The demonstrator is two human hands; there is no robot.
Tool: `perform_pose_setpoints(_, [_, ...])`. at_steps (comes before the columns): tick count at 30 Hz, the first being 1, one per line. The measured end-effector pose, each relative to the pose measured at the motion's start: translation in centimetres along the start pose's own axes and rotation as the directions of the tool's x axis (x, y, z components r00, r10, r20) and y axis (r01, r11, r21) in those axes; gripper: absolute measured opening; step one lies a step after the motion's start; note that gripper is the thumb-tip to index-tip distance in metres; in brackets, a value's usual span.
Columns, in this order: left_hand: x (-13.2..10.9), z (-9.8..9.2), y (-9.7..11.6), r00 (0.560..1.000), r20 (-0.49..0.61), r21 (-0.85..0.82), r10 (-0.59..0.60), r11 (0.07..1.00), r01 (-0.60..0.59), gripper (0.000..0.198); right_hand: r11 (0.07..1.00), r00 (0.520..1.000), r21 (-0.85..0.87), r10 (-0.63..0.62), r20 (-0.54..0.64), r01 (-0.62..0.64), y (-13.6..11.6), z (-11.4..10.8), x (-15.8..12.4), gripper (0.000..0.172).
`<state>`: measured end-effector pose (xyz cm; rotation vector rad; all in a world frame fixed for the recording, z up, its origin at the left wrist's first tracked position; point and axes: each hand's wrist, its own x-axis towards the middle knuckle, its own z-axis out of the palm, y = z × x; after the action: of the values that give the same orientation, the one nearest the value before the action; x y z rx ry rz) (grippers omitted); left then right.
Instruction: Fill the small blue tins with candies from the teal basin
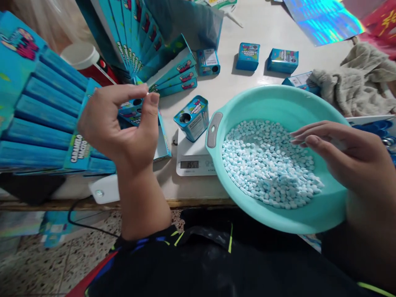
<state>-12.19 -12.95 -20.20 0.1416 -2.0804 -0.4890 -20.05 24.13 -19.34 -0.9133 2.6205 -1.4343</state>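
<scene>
Raised over the table's left part, my left hand (123,119) is closed in a pinch of thumb and forefinger. A tiny whitish bit shows at the fingertips, too small to name. My right hand (346,152) hovers above the right side of the turquoise basin (278,222), its fingers stretched out and slightly bent, the thumb below them. Many small pale-blue and white candies (262,165) lie in the basin. Between my hands, a small blue candy tin (193,119) with a round hole in its top stands upright on the white digital scale (194,167).
Blue cartons (49,111) packed with boxes stand at left, beside a red cup with a white lid (80,57). Several blue tins (248,56) sit behind the basin. A grey cloth (359,78) lies at right, below holographic sheets (324,20).
</scene>
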Motion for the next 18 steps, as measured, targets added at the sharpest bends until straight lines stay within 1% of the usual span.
perform_pose_setpoints(1, [0.0,-0.1,0.0,0.998,-0.052,0.009,0.045,0.999,-0.044,0.019,1.000,1.000,0.009,0.011,-0.006,-0.011,0.0,0.0,0.0,0.012])
perform_pose_setpoints(3, [0.1,-0.1,0.0,0.972,-0.194,0.005,0.130,0.991,-0.132,0.014,1.000,1.000,0.008,0.020,0.000,-0.020,-0.1,0.1,-0.1,0.012])
perform_pose_setpoints(5, [0.3,0.0,-0.1,0.960,-0.209,0.014,0.184,0.983,-0.185,0.012,1.000,1.000,0.005,0.028,0.006,-0.028,-0.2,0.1,-0.2,0.011])
perform_pose_setpoints(8, [0.3,0.2,-0.1,0.955,-0.210,0.044,0.210,0.978,-0.205,0.010,0.999,0.999,-0.001,0.052,0.008,-0.052,-0.4,0.1,-0.2,0.012])
perform_pose_setpoints(10, [0.1,0.4,0.7,0.944,-0.260,-0.028,0.204,0.975,-0.219,0.009,0.999,0.999,0.000,0.054,0.010,-0.054,-0.4,0.1,-0.1,0.012])
perform_pose_setpoints(11, [-0.1,0.4,1.4,0.941,-0.288,-0.109,0.176,0.971,-0.215,0.009,0.999,0.999,0.002,0.050,0.012,-0.050,-0.4,0.0,-0.1,0.012])
perform_pose_setpoints(12, [-0.3,0.5,2.3,0.949,-0.283,-0.218,0.136,0.955,-0.201,0.011,0.999,0.999,0.004,0.042,0.016,-0.042,-0.4,0.0,-0.1,0.012])
perform_pose_setpoints(13, [-0.4,0.5,3.3,0.972,-0.204,-0.326,0.120,0.927,-0.183,0.012,0.999,0.999,0.005,0.034,0.018,-0.035,-0.3,0.0,-0.1,0.012])
perform_pose_setpoints(14, [-0.6,0.4,4.3,0.987,-0.061,-0.404,0.147,0.901,-0.159,0.013,1.000,0.999,0.002,0.028,0.021,-0.028,-0.3,-0.1,-0.1,0.012])
perform_pose_setpoints(15, [-0.7,0.4,5.3,0.970,0.120,-0.439,0.213,0.888,-0.141,0.013,1.000,0.999,-0.005,0.027,0.026,-0.026,-0.2,-0.1,-0.1,0.012])
perform_pose_setpoints(16, [-0.7,0.4,6.1,0.909,0.306,-0.431,0.283,0.893,-0.132,0.019,0.999,0.999,-0.015,0.030,0.033,-0.030,-0.1,-0.2,-0.2,0.012])
perform_pose_setpoints(17, [-0.8,0.4,6.7,0.825,0.461,-0.390,0.326,0.910,-0.141,0.029,0.999,0.999,-0.023,0.037,0.034,-0.036,0.0,-0.2,-0.2,0.013])
perform_pose_setpoints(18, [-0.7,0.5,6.9,0.760,0.565,-0.324,0.321,0.934,-0.153,0.039,0.999,0.998,-0.030,0.046,0.034,-0.045,0.1,-0.2,-0.2,0.013])
